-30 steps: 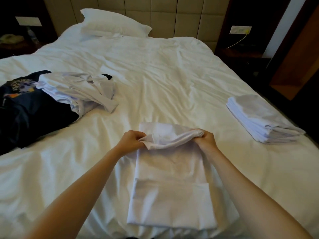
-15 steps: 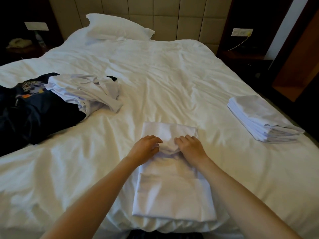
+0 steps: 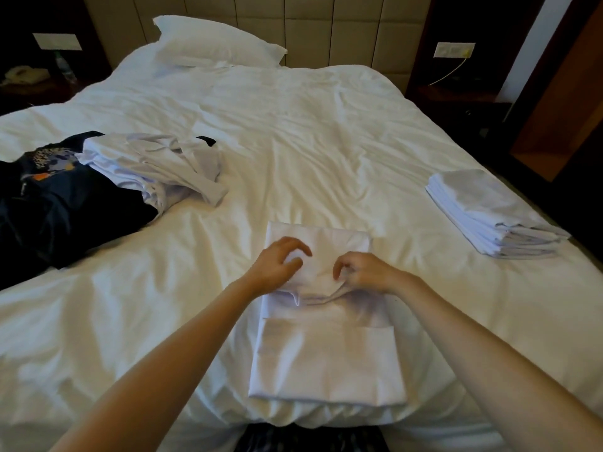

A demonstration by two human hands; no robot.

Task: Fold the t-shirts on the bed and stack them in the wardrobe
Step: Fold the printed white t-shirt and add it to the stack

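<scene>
A white t-shirt [image 3: 326, 357] lies folded into a long strip at the near edge of the bed [image 3: 310, 141]. Its far part is doubled back toward me. My left hand [image 3: 277, 265] and my right hand [image 3: 363, 272] are close together over that part, fingers curled. The right hand pinches a fold of the cloth and lifts it. A sagging edge of cloth runs from it to under my left hand, which seems to hold the other end. A stack of folded white t-shirts [image 3: 489, 216] sits at the bed's right edge.
Unfolded white shirts [image 3: 156, 168] lie heaped at the left on a dark printed garment [image 3: 65, 210]. A pillow [image 3: 215, 44] rests at the headboard. Dark nightstands flank the bed, and a brown wooden panel [image 3: 561, 102] stands at the right.
A second ago both hands held the shirt's far edge raised and wide apart. They have since brought it toward me, moved together at the middle, and now pick at the cloth.
</scene>
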